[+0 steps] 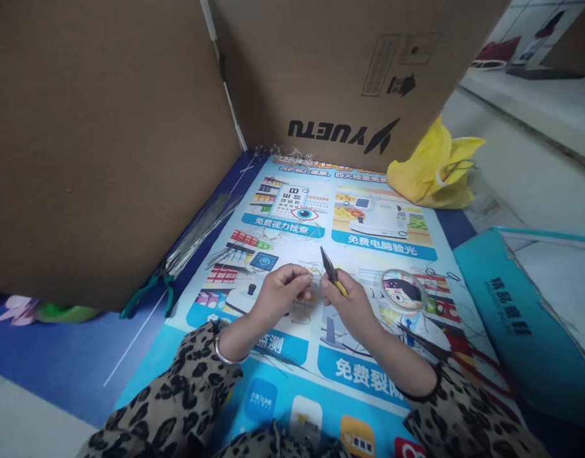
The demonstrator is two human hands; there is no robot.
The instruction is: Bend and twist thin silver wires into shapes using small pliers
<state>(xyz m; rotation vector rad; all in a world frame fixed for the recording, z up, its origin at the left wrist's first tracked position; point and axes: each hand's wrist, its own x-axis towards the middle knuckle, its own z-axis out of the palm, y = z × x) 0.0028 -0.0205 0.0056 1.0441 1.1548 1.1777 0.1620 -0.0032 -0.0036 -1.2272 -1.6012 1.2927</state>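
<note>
My right hand (347, 296) is closed around long-nose pliers (328, 264) with yellow handles, their dark jaws pointing up and away from me. Just to the left, my left hand (285, 286) is pinched, fingertips together; whatever sits between them is too small to make out. Both hands hover over a printed poster (296, 251). A clear ring, like a tape roll (403, 291), lies right of my right hand. Scissors with red handles (483, 369) lie partly behind my right forearm.
Cardboard panels (105, 127) stand at the left and back. Along the left one lie a bundle of thin metal wires (201, 232) and green-handled pliers (151, 289). A yellow bag (428, 168) and a teal box (521, 324) are on the right. Small clear pieces (292, 153) lie at the back.
</note>
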